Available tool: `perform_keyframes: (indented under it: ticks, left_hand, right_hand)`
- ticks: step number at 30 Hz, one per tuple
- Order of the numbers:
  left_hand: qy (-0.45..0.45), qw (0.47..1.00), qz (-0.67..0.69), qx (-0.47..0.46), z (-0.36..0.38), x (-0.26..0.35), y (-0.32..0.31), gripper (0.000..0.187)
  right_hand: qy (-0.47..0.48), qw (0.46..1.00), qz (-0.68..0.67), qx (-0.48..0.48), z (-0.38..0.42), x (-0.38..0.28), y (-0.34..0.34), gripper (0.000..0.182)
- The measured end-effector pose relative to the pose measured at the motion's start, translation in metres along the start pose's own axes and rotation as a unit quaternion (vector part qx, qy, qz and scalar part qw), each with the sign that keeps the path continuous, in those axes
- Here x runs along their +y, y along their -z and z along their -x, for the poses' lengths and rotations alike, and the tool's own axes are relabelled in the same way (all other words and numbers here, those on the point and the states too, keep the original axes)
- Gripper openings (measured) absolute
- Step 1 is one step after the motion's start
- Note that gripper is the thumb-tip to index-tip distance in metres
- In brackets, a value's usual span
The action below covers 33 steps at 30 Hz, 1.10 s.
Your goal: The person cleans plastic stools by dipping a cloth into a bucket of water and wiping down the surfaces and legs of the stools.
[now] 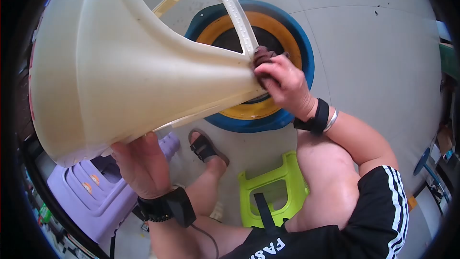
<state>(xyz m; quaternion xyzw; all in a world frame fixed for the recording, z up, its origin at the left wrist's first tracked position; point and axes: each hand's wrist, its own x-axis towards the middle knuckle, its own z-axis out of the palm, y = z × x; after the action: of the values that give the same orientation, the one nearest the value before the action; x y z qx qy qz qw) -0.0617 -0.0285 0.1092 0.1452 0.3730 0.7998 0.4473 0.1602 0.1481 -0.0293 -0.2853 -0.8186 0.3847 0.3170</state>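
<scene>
Cream-coloured plastic fills the upper left of the view: a large moulded plastic seat (120, 62), tipped on its side and held up off the floor close to the camera. The left hand (141, 165) sits under its lower edge, palm up against the plastic, fingers curled round the rim, so its grip is closed on the seat and bears it from below. The left forearm rises steeply from the bottom of the frame, with a black wrist strap (167, 206) and a cable trailing from it.

The right hand (282, 84) comes in from the right, forearm bent across the knee, wrist slightly cocked. Its fingers are bunched tight over a small dark cloth (262, 56), which is pressed against the narrow end of the seat where a ridged strip meets the body; that grip is clenched on the cloth. A black band and a silver bangle (331, 121) ring this wrist.

Behind the hands, a round blue basin (297, 48) with a yellow-orange one nested inside rests on the grey floor (373, 57). Below are a green stool (273, 187), a lilac stool (91, 192) and a sandalled foot (203, 146).

White letters on the black shirt (335, 240) read "FAS"; the rest is cut off. Faint red print along the seat's left edge is too blurred to read.
</scene>
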Motion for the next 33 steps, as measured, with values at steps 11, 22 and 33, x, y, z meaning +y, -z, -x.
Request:
perform_keyframes:
  ticks: [11, 22, 33]
  left_hand:
    - [-0.048, 0.989, -0.11, 0.09, 0.01, -0.003, 0.004, 0.038]
    - [-0.039, 0.987, -0.155, 0.028, 0.022, -0.016, -0.011, 0.038]
    - [-0.06, 0.982, -0.178, 0.001, 0.02, -0.019, -0.003, 0.043]
  right_hand:
    - [-0.158, 0.979, 0.047, -0.122, 0.033, 0.046, -0.03, 0.018]
    - [-0.209, 0.969, -0.036, -0.127, 0.023, 0.026, -0.042, 0.025]
    - [-0.281, 0.938, -0.13, -0.153, 0.034, 0.05, -0.047, 0.025]
